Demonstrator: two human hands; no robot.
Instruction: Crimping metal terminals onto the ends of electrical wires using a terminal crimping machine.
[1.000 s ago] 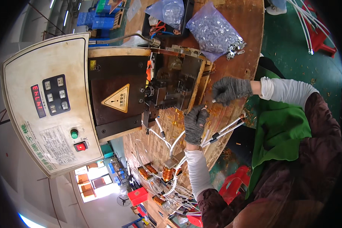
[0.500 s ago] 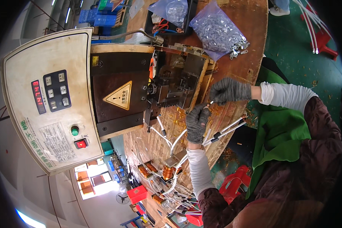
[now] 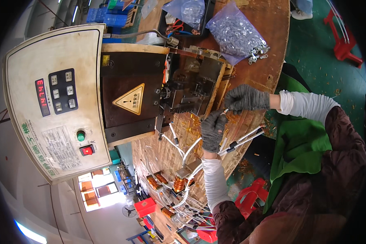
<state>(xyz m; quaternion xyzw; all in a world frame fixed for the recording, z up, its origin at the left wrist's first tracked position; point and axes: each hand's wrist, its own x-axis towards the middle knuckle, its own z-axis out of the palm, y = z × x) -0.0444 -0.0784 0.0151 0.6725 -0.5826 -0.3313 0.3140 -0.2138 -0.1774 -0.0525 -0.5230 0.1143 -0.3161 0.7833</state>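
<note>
My left hand [image 3: 212,132], in a dark grey knitted glove, is the lower one in the view. Its fingers are pinched around a small pale piece with a coppery tint [image 3: 226,110], which looks like a wire end. My right hand [image 3: 248,98], gloved alike, has closed fingers meeting the same spot from above; they hide most of the piece. White cables [image 3: 245,139] with black sleeves run beside my left wrist. Left of the hands stands a terminal crimping machine [image 3: 136,77] with a dark metal press head [image 3: 187,95].
A plastic bag of metal terminals [image 3: 234,34] lies open above my right hand, some spilled out. Copper coils [image 3: 179,184] and tangled white leads lie below. Copper scraps litter the wooden table [image 3: 254,75]. A black tray [image 3: 209,12] holds red-handled pliers. Red stools [image 3: 252,195] stand on the floor.
The whole view has shifted slightly. Both hands stay together at the same place, with only small finger movement around the piece.
</note>
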